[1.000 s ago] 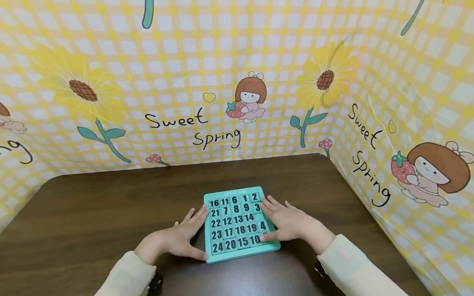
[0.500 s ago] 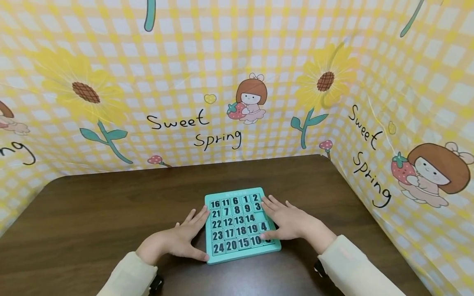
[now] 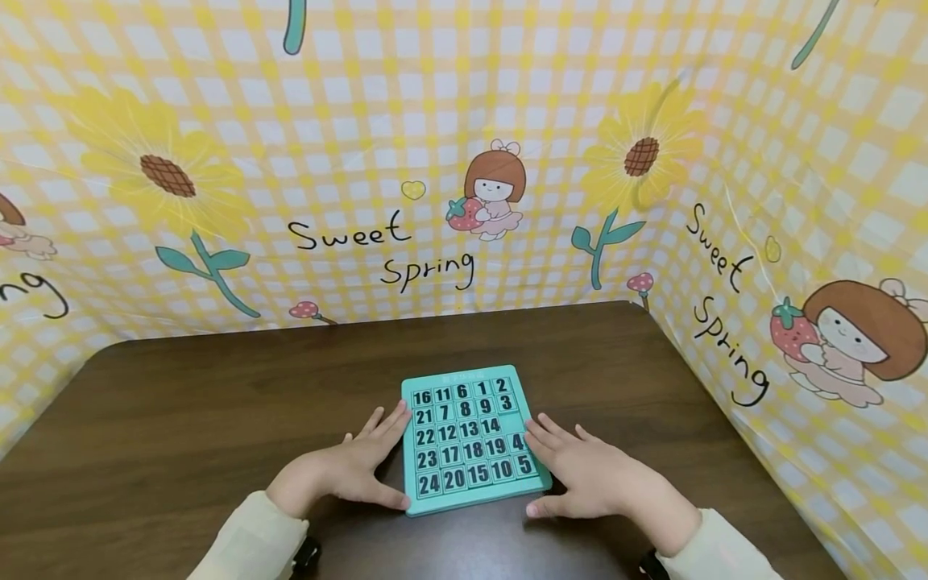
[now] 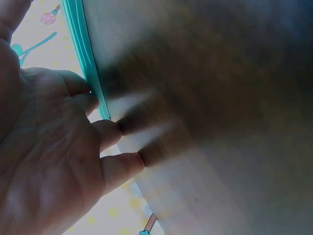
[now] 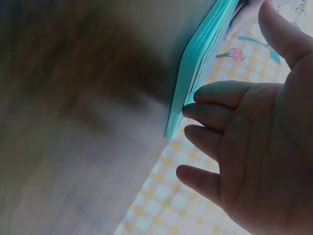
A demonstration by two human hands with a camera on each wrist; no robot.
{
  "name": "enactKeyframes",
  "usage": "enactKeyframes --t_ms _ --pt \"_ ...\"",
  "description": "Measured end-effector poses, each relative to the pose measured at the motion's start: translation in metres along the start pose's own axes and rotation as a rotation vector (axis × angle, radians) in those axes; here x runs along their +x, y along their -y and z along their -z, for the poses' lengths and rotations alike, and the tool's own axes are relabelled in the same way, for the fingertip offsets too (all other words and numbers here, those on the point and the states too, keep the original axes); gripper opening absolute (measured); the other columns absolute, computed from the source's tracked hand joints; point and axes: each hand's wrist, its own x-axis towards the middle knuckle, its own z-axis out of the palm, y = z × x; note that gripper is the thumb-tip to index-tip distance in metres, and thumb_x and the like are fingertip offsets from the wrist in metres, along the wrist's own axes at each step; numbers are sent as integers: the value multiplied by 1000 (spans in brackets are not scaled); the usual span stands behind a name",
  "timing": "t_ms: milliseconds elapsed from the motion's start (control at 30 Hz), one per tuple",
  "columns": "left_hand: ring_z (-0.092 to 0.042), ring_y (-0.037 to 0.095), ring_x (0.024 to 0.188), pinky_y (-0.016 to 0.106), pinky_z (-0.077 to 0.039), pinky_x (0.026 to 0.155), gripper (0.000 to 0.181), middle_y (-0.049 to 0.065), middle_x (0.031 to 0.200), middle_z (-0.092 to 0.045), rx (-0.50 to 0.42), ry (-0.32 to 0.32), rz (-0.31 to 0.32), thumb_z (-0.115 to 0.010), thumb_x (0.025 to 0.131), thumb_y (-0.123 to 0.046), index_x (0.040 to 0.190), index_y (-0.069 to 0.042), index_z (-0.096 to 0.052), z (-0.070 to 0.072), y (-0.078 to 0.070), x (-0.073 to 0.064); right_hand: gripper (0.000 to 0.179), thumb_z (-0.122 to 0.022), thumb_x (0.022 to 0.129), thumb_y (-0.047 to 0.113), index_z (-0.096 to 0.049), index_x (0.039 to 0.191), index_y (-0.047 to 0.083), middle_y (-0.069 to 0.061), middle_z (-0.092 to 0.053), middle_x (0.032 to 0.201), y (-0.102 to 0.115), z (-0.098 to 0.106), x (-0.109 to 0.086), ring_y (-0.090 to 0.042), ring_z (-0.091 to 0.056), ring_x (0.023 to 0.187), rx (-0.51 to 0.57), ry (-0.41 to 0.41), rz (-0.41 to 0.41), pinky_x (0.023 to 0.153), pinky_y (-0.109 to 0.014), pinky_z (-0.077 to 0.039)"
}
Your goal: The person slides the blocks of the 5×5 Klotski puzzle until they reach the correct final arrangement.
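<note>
A teal number sliding puzzle (image 3: 471, 497) lies flat on the dark wooden table, its black-numbered tiles in a square grid. One slot is bare in the right column, between the 3 (image 3: 507, 403) and the 4 (image 3: 517, 441). My left hand (image 3: 355, 467) rests against the puzzle's left side, fingertips on the edge and thumb at the near-left corner. At the right side is my right hand (image 3: 580, 471), fingers extended to the edge beside the 4, thumb off the near-right corner. Both wrist views show the puzzle's teal side (image 5: 188, 73) along the outstretched fingers.
The brown table (image 3: 239, 387) extends around the puzzle. Behind it and to the right hangs a yellow checked cloth (image 3: 348, 161) printed with flowers and cartoon figures. Black wrist straps (image 3: 306, 556) show at the cream sleeves (image 3: 250, 536).
My right hand has slid toward me and slightly right, its thumb leaving the puzzle and uncovering the 5 tile. My left hand stays in place; the tiles keep their arrangement.
</note>
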Motion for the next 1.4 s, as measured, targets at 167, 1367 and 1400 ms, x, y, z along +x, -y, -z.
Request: enactKeyframes --t_ms 167,1367,1400 --pt "11 43 153 83 -5 105 119 9 168 10 2 2 2 -78 80 -52 161 -9 -2 0 0 0 95 -63 87 65 -32 156 7 -9 -23 166 3 -4 -2 -28 -15 155 -29 5 -2 117 -63 -23" --pt "11 42 153 81 -6 106 120 8 168 12 19 9 14 -78 80 -52 161 -11 0 1 0 1 98 -61 87 66 -27 157 6 -7 -17 167 -6 0 19 -27 -11 156 -34 -11 -17 118 -63 -22" --pt "12 42 153 81 -6 106 120 8 168 12 19 9 16 -78 80 -52 161 -11 0 1 0 1 98 -61 87 66 -27 157 6 -7 -17 167 -6 0 18 -27 -11 156 -28 -11 -15 118 -63 -22"
